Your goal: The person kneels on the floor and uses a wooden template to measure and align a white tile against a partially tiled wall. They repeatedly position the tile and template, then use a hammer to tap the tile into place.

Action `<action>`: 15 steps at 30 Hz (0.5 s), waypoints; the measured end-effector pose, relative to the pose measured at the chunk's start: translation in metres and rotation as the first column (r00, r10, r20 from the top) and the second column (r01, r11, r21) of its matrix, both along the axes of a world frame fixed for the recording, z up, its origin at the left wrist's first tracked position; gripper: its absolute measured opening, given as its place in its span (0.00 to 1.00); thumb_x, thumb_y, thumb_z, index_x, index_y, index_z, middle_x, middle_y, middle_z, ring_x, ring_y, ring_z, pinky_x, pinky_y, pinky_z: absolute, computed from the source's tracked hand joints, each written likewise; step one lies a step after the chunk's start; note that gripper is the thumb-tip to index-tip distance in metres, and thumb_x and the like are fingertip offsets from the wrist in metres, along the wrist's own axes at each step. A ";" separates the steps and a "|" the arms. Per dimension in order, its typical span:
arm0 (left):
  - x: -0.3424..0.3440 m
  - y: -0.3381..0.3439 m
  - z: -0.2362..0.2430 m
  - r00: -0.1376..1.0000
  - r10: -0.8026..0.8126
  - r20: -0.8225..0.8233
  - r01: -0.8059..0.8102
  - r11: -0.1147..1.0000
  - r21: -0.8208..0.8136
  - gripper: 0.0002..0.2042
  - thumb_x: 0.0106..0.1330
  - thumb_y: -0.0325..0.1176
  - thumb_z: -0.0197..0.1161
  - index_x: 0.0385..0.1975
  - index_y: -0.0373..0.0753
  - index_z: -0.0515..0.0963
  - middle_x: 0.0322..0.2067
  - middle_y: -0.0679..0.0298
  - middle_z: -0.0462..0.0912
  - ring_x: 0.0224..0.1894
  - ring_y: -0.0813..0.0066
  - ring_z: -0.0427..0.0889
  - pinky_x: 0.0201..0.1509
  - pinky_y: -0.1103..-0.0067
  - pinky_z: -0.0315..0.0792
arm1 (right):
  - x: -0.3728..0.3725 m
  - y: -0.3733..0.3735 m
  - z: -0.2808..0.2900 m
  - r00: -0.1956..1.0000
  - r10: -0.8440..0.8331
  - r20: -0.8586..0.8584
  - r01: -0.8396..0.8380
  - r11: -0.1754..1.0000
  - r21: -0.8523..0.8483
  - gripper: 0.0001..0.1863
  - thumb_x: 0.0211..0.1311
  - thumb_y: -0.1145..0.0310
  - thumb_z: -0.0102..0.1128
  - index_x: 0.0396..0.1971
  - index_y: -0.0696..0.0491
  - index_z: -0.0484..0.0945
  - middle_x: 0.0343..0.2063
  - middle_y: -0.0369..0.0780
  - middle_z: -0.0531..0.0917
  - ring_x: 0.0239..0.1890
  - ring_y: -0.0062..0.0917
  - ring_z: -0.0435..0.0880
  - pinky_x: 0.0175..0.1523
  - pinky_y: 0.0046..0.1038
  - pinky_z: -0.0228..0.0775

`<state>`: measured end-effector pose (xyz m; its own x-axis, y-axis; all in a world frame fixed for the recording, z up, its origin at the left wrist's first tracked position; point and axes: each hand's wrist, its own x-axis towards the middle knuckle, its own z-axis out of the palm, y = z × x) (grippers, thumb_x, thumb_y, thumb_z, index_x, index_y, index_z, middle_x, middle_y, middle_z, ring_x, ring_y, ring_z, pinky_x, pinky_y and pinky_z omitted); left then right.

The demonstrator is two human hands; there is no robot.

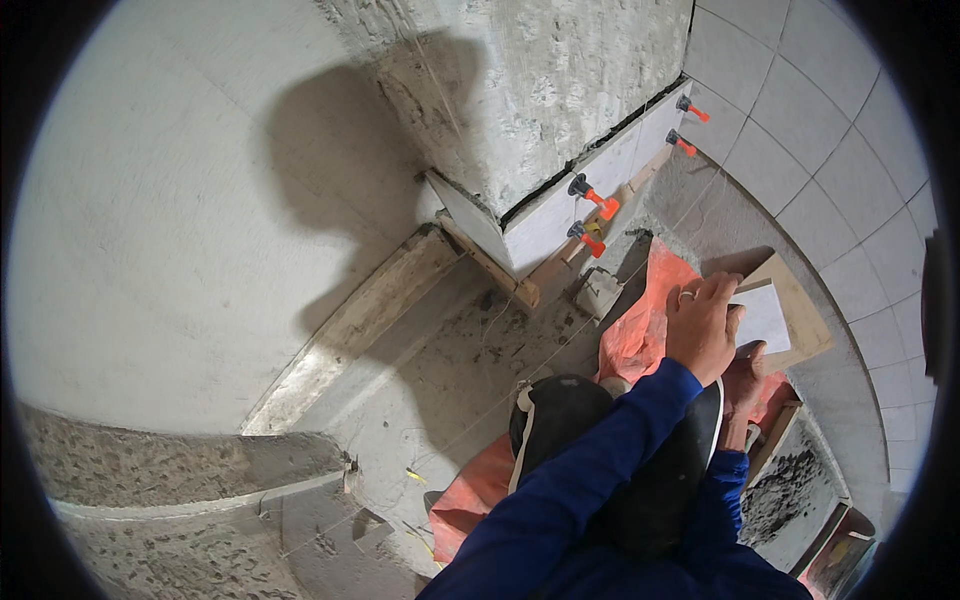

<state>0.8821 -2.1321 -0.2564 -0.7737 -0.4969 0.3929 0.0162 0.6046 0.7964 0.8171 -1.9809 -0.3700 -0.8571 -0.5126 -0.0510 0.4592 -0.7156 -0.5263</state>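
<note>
My left hand [700, 325], with a ring, has its fingers curled on the left side of a small white tile piece [762, 316]. My right hand [743, 385] grips the lower edge of that piece from below. Directly behind the piece is a beige square board or tile [805, 325], partly covered by it. Beneath my hands and beside my knees lies crumpled orange plastic sheeting [640, 330]. Ahead, white tiles [628, 152] line the foot of a rough concrete corner column [530, 90], with orange-and-black leveling clips [598, 203] on them above wooden battens [525, 292].
A curved tiled wall [830, 200] rises on the right. A tray of dark mortar [785, 485] sits by my right knee. Thin strings cross the dusty concrete floor [420, 480]. A concrete ledge [350, 330] runs along the left wall, and rough concrete edging [180, 470] lies at lower left.
</note>
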 end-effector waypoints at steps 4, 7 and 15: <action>-0.001 -0.002 0.001 0.998 0.004 -0.058 -0.005 1.000 -0.015 0.18 0.62 0.32 0.59 0.52 0.40 0.70 0.50 0.58 0.76 0.52 0.57 0.73 0.59 0.62 0.60 | 0.006 -0.004 0.010 0.999 -0.030 0.021 0.030 0.999 -0.012 0.22 0.67 0.57 0.55 0.57 0.51 0.70 0.56 0.40 0.76 0.59 0.33 0.71 0.65 0.43 0.59; -0.003 -0.003 0.001 0.998 -0.009 -0.062 0.006 0.999 -0.039 0.18 0.61 0.32 0.59 0.52 0.40 0.70 0.49 0.58 0.76 0.53 0.57 0.73 0.59 0.62 0.60 | 0.009 -0.006 0.017 0.999 -0.030 -0.038 0.030 0.999 -0.010 0.17 0.67 0.59 0.55 0.51 0.51 0.74 0.52 0.39 0.78 0.57 0.32 0.74 0.64 0.43 0.60; -0.005 -0.003 -0.001 0.992 -0.067 -0.111 0.058 0.995 -0.077 0.18 0.60 0.32 0.60 0.51 0.38 0.72 0.51 0.57 0.77 0.55 0.55 0.72 0.62 0.63 0.58 | 0.010 0.002 0.008 0.996 -0.083 -0.013 0.084 0.995 0.053 0.13 0.65 0.63 0.57 0.45 0.51 0.77 0.48 0.38 0.80 0.54 0.29 0.76 0.63 0.42 0.61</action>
<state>0.8769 -2.1351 -0.2574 -0.7509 -0.4157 0.5131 0.1432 0.6560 0.7410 0.8271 -1.9793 -0.3616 -0.8976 -0.4358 -0.0668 0.3929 -0.7218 -0.5698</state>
